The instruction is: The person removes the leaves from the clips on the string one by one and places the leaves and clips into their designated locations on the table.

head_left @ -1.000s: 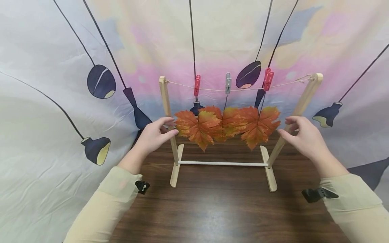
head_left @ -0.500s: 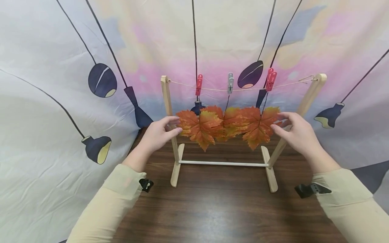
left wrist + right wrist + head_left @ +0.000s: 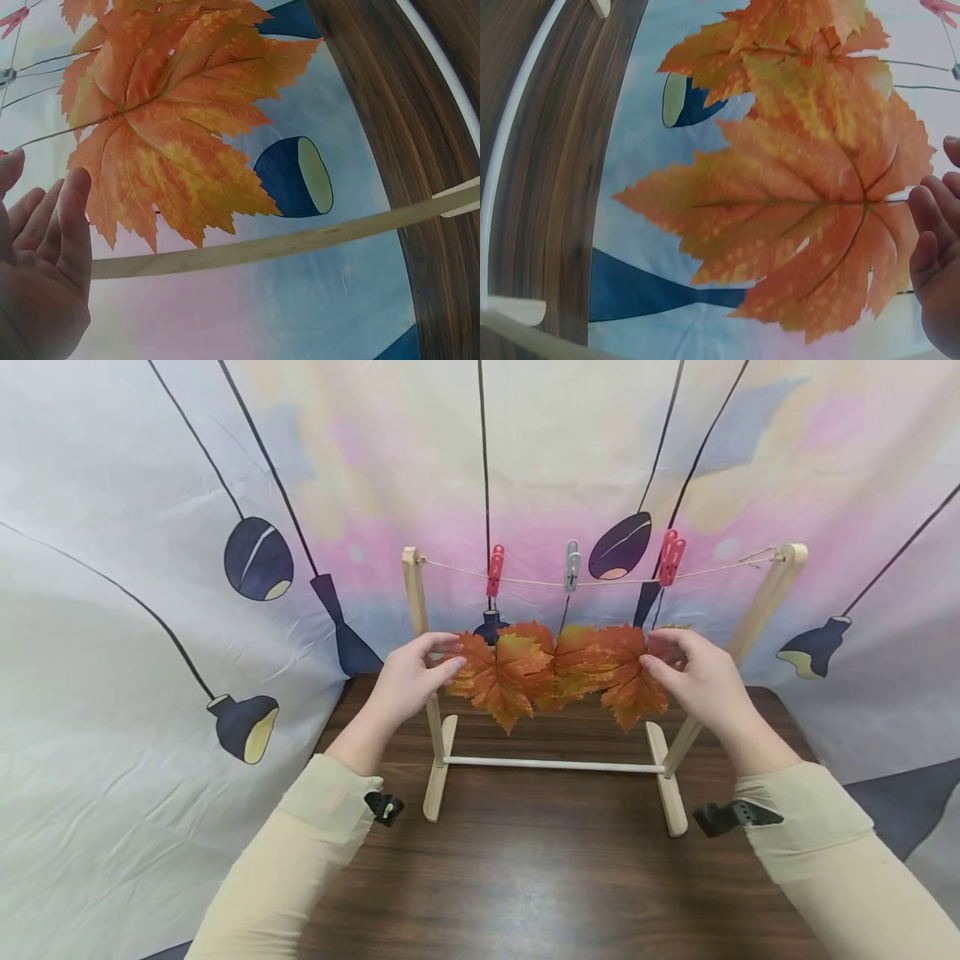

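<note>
Several orange maple leaves hang by thin stems under clothespins on a string. My left hand (image 3: 408, 681) is beside the left leaf (image 3: 501, 681), thumb and fingers apart; in the left wrist view its fingers are loose and hold nothing. My right hand (image 3: 701, 685) is in front of the right leaf (image 3: 628, 672), covering part of it. In the right wrist view that hand's loosely bent fingers are near the leaf's stem end, and I cannot tell if they touch. Two clothespins are red, one at the left (image 3: 495, 571) and one at the right (image 3: 671, 558); a grey clothespin (image 3: 572, 567) is between them.
The string runs between a left wooden post (image 3: 415, 589) and a right wooden post (image 3: 765, 602). A white rod (image 3: 555, 765) joins their feet on the dark wooden table (image 3: 540, 877). Behind hangs a cloth (image 3: 570, 443) printed with lamps.
Both hands have moved inward, the right one farther, from beside the right post to in front of the right leaf. The leaves and clothespins hang as before.
</note>
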`<state>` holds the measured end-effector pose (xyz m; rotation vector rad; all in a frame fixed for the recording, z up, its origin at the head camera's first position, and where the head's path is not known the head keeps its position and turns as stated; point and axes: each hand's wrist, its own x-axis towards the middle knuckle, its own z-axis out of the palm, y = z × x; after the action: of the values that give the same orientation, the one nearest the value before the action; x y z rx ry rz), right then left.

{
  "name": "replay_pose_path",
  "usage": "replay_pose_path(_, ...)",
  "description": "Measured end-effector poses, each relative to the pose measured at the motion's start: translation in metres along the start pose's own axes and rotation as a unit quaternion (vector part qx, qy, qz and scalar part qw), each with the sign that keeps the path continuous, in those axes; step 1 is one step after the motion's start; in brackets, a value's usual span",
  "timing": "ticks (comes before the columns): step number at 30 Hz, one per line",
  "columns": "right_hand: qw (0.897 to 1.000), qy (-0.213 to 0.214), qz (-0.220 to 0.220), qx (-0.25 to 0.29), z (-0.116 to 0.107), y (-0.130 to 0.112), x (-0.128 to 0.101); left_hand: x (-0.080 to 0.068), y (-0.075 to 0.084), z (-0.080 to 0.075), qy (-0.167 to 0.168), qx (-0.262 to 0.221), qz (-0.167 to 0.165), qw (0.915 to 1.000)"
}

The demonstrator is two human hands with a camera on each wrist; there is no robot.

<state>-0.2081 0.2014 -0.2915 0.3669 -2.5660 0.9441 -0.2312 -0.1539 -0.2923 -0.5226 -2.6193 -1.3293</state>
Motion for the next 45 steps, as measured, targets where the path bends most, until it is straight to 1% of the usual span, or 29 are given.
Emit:
replay_pose_path(8,1.000,-0.005,-0.003,0.000,0.005,-0.010,0.006,0.003,0.002,0.003,-0.002,-0.011,-0.013,0.9998)
replay_pose_path(12,1.000,-0.014,0.002,0.003,0.006,-0.014,0.009,0.006,0.004,0.005,0.000,-0.013,-0.009,0.9999)
replay_pose_path(16,1.000,-0.020,-0.002,0.006,0.007,-0.020,0.012,0.009,0.007,0.007,0.005,-0.018,-0.005,0.9998)
replay_pose_path(19,1.000,-0.018,-0.007,0.009,0.008,-0.024,0.014,0.012,0.010,0.010,0.006,-0.029,-0.010,0.9995)
replay_pose_path(24,0.999,-0.024,-0.007,0.037,0.012,-0.033,0.017,0.014,0.016,0.015,0.005,-0.059,-0.022,0.9980)
replay_pose_path(26,0.998,-0.028,-0.008,0.047,0.014,-0.035,0.017,0.014,0.017,0.017,0.007,-0.066,-0.021,0.9976)
replay_pose_path(35,0.996,-0.042,-0.012,0.077,0.022,-0.044,0.019,0.016,0.018,0.022,0.015,-0.077,-0.022,0.9967)
replay_pose_path(40,0.992,-0.055,-0.009,0.116,0.025,-0.051,0.025,0.020,0.019,0.026,0.024,-0.075,-0.007,0.9969)
replay_pose_path(45,0.987,-0.066,-0.002,0.146,0.028,-0.064,0.031,0.025,0.025,0.032,0.029,-0.088,-0.007,0.9956)
